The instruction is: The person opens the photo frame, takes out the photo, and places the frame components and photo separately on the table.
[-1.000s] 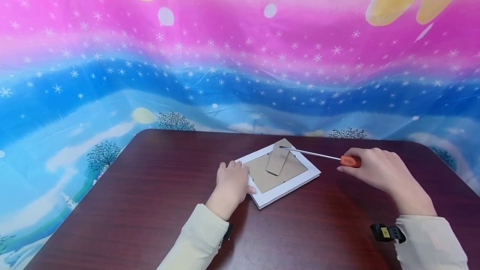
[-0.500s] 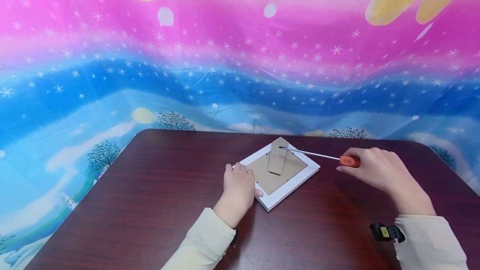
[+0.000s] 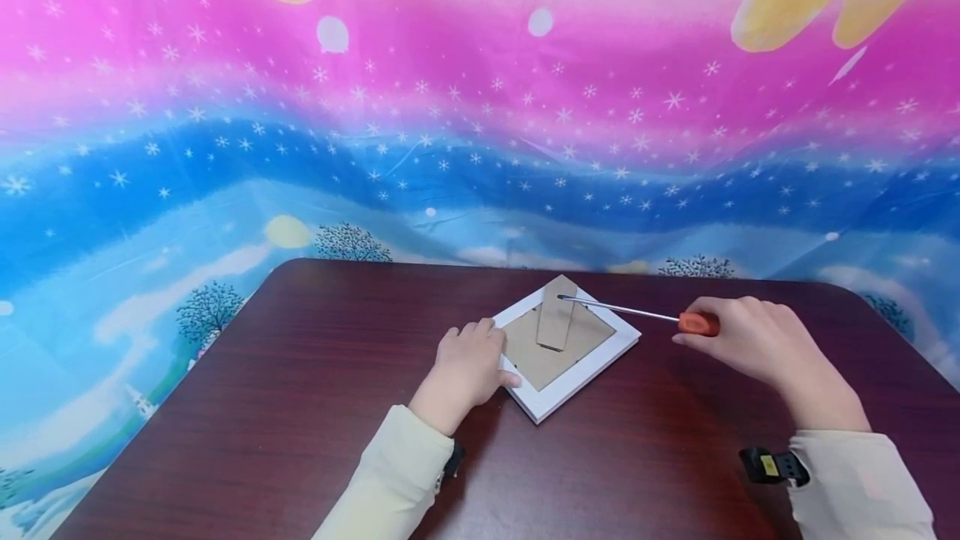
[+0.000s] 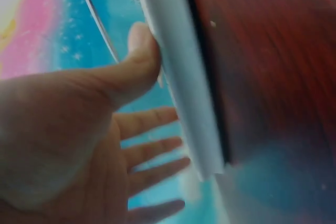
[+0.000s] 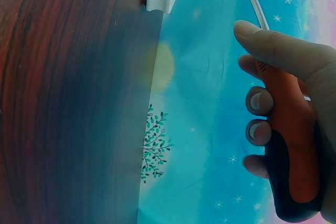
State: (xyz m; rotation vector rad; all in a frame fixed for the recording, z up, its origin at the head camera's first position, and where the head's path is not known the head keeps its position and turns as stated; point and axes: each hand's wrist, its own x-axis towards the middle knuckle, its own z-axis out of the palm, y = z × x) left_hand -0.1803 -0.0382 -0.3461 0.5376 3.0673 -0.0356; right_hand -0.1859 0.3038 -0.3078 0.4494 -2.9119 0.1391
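A white photo frame (image 3: 587, 375) lies back up on the table, set at an angle, its brown backing board (image 3: 592, 338) showing. A narrow brown stand (image 3: 554, 325) is on the backing. My left hand (image 3: 467, 363) is at the frame's left side; in the left wrist view the thumb (image 4: 143, 43) touches the frame edge (image 4: 176, 61) and the other fingers are straight and spread. My right hand (image 3: 757, 340) grips a screwdriver by its orange-and-black handle (image 5: 294, 135). The screwdriver's shaft (image 3: 622, 307) reaches left over the frame, its tip overlapping the stand's upper part.
The dark red-brown table (image 3: 300, 407) surrounds the frame. Behind it hangs a colourful printed cloth (image 3: 480, 107) with snowflakes and trees. Black bands show at both wrists, such as the right wrist strap (image 3: 776, 466).
The photo frame has turned slightly, its near corner shifting right. My left hand moved right with it, then back left a little while the frame stayed. The right hand and screwdriver hardly moved.
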